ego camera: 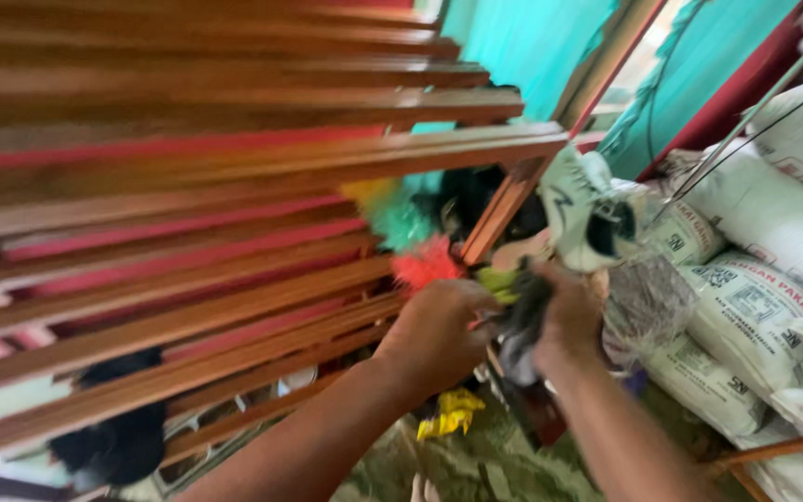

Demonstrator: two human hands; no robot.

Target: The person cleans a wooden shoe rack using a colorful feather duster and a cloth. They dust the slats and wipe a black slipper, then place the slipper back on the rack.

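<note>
My left hand point(439, 330) and my right hand point(567, 316) are raised together beside a slatted wooden rack point(234, 167). Both are closed around a dark grey piece of cloth or footwear point(518, 321) held between them; motion blur hides exactly what it is. Just above my right hand hangs a white sports shoe with dark markings point(583, 209), close to the rack's corner post. Colourful fluffy items, green point(400, 218), red point(427, 263) and black, sit behind the rack right next to my left hand.
Stacked white printed sacks point(755, 307) fill the right side. A crumpled yellow item point(450, 412) lies on the green floor below my hands. A teal curtain point(522, 42) and a window frame stand behind. A black object point(113, 437) hangs low at the left.
</note>
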